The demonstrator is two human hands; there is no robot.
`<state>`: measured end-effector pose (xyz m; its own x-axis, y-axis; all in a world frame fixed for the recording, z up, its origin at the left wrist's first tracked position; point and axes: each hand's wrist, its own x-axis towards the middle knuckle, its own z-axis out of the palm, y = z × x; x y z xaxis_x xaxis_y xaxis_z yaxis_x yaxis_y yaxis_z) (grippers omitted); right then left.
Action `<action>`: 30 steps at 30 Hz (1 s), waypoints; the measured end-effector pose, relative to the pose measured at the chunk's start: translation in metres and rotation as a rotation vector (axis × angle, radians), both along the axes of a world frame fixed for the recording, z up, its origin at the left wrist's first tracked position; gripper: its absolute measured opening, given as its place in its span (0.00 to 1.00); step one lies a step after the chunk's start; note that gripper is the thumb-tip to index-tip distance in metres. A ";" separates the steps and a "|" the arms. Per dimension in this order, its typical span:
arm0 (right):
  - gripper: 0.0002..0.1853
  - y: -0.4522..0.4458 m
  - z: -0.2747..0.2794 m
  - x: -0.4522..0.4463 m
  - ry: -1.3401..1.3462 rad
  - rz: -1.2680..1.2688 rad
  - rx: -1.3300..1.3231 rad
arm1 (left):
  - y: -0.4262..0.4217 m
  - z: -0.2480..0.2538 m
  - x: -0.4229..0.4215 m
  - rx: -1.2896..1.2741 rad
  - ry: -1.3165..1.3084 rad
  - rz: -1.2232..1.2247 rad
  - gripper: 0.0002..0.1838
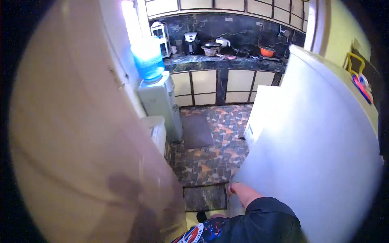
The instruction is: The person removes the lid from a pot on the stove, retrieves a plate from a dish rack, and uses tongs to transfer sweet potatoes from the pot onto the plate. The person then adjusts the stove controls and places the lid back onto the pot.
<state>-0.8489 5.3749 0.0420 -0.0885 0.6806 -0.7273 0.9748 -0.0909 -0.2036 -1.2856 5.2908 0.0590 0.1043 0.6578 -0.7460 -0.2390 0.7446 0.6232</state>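
Note:
My right hand [232,188] is low in the view, at the end of a bare forearm below a dark sleeve [269,212]. It is beside the lower edge of a large pale, smooth-sided surface [308,162], but I cannot tell whether it touches it. The hand is small and blurred, with a reddish patch near the wrist, so its fingers cannot be made out. Below the hand lies a dark doormat [205,197]. My left hand is not in view.
A brown door or panel [81,121] fills the left side. Beyond stand a water dispenser [158,97] with a blue bottle [148,60], and a white box-like unit [263,107]. A dark counter [190,59] holds an orange bowl [266,51]. A flat mat [196,130] lies on the patterned floor.

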 end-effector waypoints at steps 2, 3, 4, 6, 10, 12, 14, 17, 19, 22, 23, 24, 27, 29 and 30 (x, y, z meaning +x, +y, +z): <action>0.19 0.021 -0.014 0.027 0.003 -0.070 -0.142 | 0.096 0.026 0.037 0.089 0.048 -0.167 0.27; 0.19 0.035 -0.018 0.034 0.013 -0.097 -0.183 | 0.138 0.039 0.057 0.130 0.063 -0.246 0.27; 0.20 0.053 -0.025 0.038 0.031 -0.124 -0.216 | 0.180 0.053 0.080 0.175 0.072 -0.321 0.26; 0.20 0.099 -0.042 0.049 0.069 -0.147 -0.258 | 0.250 0.067 0.122 0.240 0.081 -0.448 0.25; 0.21 0.241 -0.089 0.073 0.184 -0.109 -0.262 | 0.369 0.072 0.198 0.296 0.128 -0.619 0.23; 0.22 0.332 -0.123 0.089 0.293 -0.009 -0.157 | 0.434 0.080 0.225 0.289 0.184 -0.647 0.22; 0.23 0.421 -0.176 0.107 0.418 0.177 0.062 | 0.496 0.083 0.242 0.278 0.245 -0.655 0.22; 0.23 0.529 -0.012 0.112 0.515 0.051 -0.003 | 0.592 0.092 0.254 0.285 0.348 -0.621 0.20; 0.26 0.588 0.030 0.122 0.476 0.184 0.068 | 0.656 0.099 0.263 0.299 0.408 -0.591 0.19; 0.24 0.642 0.085 0.153 0.667 0.099 0.134 | 0.754 0.106 0.278 0.307 0.491 -0.541 0.18; 0.23 0.654 0.103 0.164 0.710 0.087 0.132 | 0.787 0.106 0.286 0.307 0.516 -0.534 0.18; 0.22 0.663 0.124 0.177 0.696 0.056 0.141 | 0.818 0.102 0.292 0.301 0.539 -0.526 0.17; 0.22 0.693 0.128 0.234 0.738 -0.025 0.201 | 0.908 0.081 0.316 0.280 0.602 -0.550 0.16; 0.20 0.704 0.116 0.281 0.818 -0.132 0.367 | 0.969 0.062 0.337 0.265 0.640 -0.604 0.16; 0.19 0.707 0.108 0.306 0.777 -0.239 0.377 | 1.000 0.053 0.347 0.251 0.659 -0.635 0.16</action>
<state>-0.5428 6.0814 0.1503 -0.2880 0.9256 -0.2455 0.5134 -0.0671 -0.8555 -0.9382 6.2906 0.1123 0.1064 0.7721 -0.6266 0.6214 0.4403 0.6481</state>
